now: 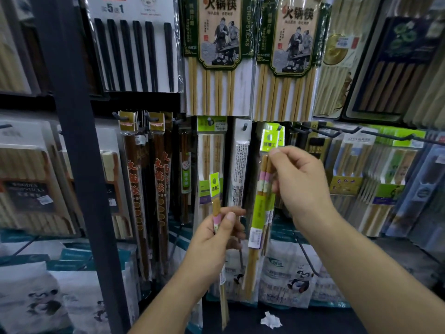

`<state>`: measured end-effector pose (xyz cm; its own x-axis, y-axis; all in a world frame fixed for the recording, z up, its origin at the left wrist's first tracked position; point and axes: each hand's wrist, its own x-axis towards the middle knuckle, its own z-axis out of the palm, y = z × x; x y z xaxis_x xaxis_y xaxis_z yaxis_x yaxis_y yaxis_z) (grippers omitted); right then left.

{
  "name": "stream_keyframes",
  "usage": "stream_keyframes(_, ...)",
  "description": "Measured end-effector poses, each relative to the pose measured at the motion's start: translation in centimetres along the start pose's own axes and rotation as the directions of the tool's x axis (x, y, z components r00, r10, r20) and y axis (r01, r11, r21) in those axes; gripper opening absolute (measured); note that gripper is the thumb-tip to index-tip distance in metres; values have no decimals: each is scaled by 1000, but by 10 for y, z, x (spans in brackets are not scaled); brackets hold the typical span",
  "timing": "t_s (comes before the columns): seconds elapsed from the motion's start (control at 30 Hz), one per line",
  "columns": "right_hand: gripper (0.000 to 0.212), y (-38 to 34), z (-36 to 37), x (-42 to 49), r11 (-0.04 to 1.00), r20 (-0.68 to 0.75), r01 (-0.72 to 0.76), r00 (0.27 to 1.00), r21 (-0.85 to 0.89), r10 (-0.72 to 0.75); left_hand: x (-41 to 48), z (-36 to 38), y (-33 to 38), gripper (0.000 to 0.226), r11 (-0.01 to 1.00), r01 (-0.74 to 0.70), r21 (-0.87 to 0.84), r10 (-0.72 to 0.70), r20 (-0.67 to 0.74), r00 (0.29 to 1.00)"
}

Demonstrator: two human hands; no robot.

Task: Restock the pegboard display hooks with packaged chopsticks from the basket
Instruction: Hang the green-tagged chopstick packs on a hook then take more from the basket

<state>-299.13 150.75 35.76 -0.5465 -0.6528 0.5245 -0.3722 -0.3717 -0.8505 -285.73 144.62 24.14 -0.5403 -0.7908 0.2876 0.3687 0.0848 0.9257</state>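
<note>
The person stands close to the pegboard, working at the middle of its lower row. The right hand (301, 179) pinches the lime-green header of a chopstick pack (258, 213) between thumb and forefinger, just under the hang hole. The other fingers are loosely curled behind it. The pack hangs straight down from that pinch, with its header raised to the tip of a short hook (279, 128) where packs with the same green header already hang. From here I cannot tell whether the hole has caught the tip or sits just beside it.

The left hand (216, 237) waits lower and to the left, fingers curled round a second pack (215, 189) and the thumb pressed against its front. That pack stands upright with its green tag on top. The basket is not in sight.

To hang this one well, I would say the pinch should stay low on the header so the hole is not covered. The header should face the hook squarely, and the hole should go over the upturned tip before the pack is pushed back against the others. Letting the long tail swing could knock the white pack (240, 169) on the hook just to the left, so a slow, level push suits. The film sleeve looks slippery and limp, so the card header is the better part to steer by. Once it is seated, the left hand's pack can go the same way. Long bare hooks (337, 131) also reach out toward the right edge of the pegboard.
</note>
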Motion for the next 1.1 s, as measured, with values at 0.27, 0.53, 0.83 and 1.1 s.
stream_keyframes(0.27, 31, -4, -11, 27, 998, -98, -45, 994, -52, 40, -2, 0, 3, 38, 999, 48, -6, -48, 48, 998)
stream_keyframes(0.53, 31, 0, -13, 30, 992, -90, -78, 994, -101, 69, -2, -3, 6, 38, 979, 103, -178, -97, 41, 994)
stream_keyframes(0.83, 48, 15, -22, 26, 971, -99, -52, 995, -232, 30, -3, -4, 9, 35, 993, 107, -45, -108, -10, 994)
stream_keyframes(1.1, 40, 20, -22, 27, 958, -91, -29, 996, -284, 3, -3, -2, 2, 27, 991, 130, 10, -130, -3, 992)
